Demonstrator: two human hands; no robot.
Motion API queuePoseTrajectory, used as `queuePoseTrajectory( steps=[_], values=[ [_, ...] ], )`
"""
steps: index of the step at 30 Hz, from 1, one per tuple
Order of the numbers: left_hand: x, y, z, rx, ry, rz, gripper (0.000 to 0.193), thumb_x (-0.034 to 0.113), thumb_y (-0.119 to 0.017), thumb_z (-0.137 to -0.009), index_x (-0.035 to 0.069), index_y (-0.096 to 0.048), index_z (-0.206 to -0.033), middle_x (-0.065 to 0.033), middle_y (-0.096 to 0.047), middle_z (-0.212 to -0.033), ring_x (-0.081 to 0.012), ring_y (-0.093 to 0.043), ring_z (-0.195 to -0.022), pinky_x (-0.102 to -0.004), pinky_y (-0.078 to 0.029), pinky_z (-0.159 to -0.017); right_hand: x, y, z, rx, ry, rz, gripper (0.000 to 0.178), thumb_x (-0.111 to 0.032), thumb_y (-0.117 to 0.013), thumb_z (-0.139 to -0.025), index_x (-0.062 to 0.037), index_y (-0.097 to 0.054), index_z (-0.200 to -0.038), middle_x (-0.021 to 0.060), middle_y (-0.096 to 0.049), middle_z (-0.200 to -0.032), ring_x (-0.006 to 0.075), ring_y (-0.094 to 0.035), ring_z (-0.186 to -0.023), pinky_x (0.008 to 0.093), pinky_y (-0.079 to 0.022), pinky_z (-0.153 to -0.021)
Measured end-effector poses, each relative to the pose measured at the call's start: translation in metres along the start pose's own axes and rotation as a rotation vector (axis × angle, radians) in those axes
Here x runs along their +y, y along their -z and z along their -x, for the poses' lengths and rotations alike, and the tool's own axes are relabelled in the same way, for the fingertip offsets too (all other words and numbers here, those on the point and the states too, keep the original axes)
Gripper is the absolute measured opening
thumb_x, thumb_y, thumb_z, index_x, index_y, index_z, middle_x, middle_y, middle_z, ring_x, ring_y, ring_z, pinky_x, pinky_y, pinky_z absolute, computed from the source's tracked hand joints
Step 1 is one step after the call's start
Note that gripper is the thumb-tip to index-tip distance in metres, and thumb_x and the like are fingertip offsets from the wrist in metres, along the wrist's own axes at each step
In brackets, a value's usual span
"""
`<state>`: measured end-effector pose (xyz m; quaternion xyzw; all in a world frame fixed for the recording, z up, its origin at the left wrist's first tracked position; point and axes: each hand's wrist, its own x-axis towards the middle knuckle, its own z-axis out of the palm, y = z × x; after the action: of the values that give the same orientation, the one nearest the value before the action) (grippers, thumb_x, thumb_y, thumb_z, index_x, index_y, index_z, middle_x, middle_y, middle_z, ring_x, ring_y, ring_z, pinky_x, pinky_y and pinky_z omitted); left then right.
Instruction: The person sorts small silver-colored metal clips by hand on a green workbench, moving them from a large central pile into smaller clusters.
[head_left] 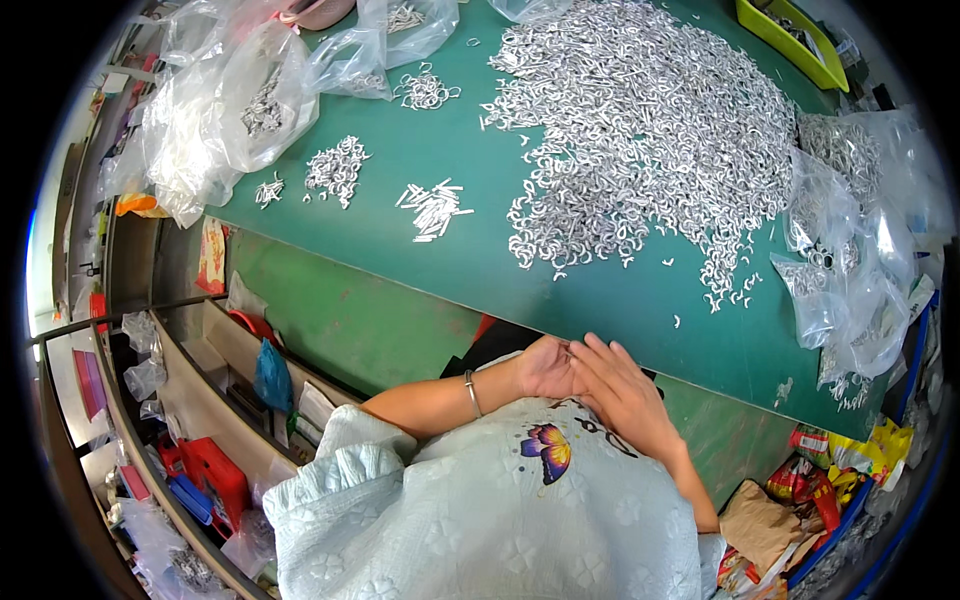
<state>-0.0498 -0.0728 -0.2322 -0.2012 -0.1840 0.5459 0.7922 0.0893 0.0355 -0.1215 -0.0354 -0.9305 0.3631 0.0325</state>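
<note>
My two hands meet in front of me, just off the near edge of the green table (470,275). My left hand (547,368), with a metal bangle on its wrist, has its palm turned up, and its fingers are mostly hidden by the other hand. My right hand (622,392) lies across it, fingers stretched out and close together, with nothing visible in them. Beyond them spreads a large heap of small curved silver metal pieces (650,120). Smaller piles include straight silver strips (434,210), curved pieces (338,170) and rings (426,90).
Clear plastic bags (230,110) lie at the far left, and more bags of metal pieces (850,260) at the right edge. A yellow-green tray (795,40) stands far right. Wooden shelving (225,400) with a red case (215,480) is at left; packages (775,520) sit lower right.
</note>
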Motion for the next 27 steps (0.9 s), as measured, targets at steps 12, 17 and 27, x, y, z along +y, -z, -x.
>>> queuePoseTrajectory(
  steps=[12,17,27],
  values=[
    [-0.003,-0.1,0.056,0.839,-0.054,-1.099,0.04,0.032,-0.051,-0.102,0.001,-0.065,-0.08,-0.0009,-0.048,-0.058,-0.0071,-0.035,-0.046,-0.0237,-0.026,-0.041,0.006,0.009,0.0,0.478,0.057,-0.095,0.022,0.009,-0.067,-0.075,0.005,-0.068,-0.097,0.0175,-0.065,-0.095,0.0346,-0.065,-0.087,0.0424,-0.053,-0.076],
    [0.032,-0.178,0.087,0.928,-0.653,-1.619,0.032,0.031,-0.057,-0.099,0.005,-0.069,-0.084,0.0044,-0.054,-0.062,-0.0023,-0.041,-0.049,-0.0193,-0.031,-0.043,0.0,0.006,-0.013,0.449,0.067,-0.109,0.022,0.01,-0.066,-0.075,0.0047,-0.067,-0.097,0.0152,-0.064,-0.09,0.0317,-0.062,-0.079,0.0403,-0.049,-0.07],
    [0.118,-0.183,0.072,0.92,-1.242,-2.45,0.018,0.009,-0.054,-0.097,-0.001,-0.068,-0.09,-0.0121,-0.064,-0.088,-0.0241,-0.061,-0.08,-0.0342,-0.048,-0.077,-0.002,0.004,-0.016,0.368,0.07,-0.075,0.024,0.009,-0.065,-0.074,0.0035,-0.067,-0.098,0.0134,-0.063,-0.09,0.0298,-0.061,-0.08,0.0399,-0.047,-0.071]
  ],
)
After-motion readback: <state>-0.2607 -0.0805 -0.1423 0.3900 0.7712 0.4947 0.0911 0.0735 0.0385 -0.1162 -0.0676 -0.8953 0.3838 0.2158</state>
